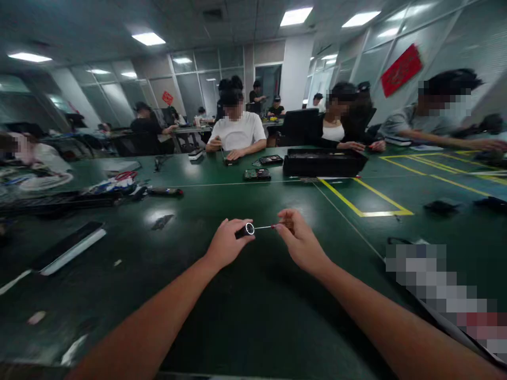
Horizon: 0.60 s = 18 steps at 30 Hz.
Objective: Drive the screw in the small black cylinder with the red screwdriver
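Your left hand [225, 245] grips a small black cylinder [245, 230]; your right hand [299, 240] pinches a thin rod [263, 227] pointing into it, above the green table [245, 316]. Open room all around; a black tray [322, 162] sits well ahead.

Looked like an electronics workshop in an office bldg: long green work table [245, 195] w/ yellow taped zones [366, 203], circuit boards [257, 173], black tray [322, 162], glass partitions [190, 84], seated workers [237, 132] all round.
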Available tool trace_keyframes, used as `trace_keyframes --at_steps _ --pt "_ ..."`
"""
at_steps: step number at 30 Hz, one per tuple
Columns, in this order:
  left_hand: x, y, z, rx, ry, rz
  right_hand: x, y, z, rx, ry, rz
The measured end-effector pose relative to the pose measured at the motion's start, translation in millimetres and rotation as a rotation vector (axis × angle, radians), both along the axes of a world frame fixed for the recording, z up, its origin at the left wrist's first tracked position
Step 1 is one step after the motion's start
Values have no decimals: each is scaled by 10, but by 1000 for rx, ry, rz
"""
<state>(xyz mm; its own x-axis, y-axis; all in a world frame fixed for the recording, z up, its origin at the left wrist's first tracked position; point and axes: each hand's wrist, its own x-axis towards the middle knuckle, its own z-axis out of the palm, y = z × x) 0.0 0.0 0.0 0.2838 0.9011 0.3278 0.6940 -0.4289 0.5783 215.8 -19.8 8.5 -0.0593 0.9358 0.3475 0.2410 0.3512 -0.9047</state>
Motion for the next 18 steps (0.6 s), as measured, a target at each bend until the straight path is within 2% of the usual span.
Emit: trace_keyframes --at_steps 3,7,11,18 --pt "-16 -21 58 51 13 -28 -26 20 29 -117 171 1" --pt "-24 -2 71 45 36 -6 5 96 -21 -289 490 -77" --pt "-38 6 40 -21 46 -16 38 121 -72 -229 406 -146" --pt "-27 -53 56 -13 23 -48 -30 35 -9 -106 149 -92"
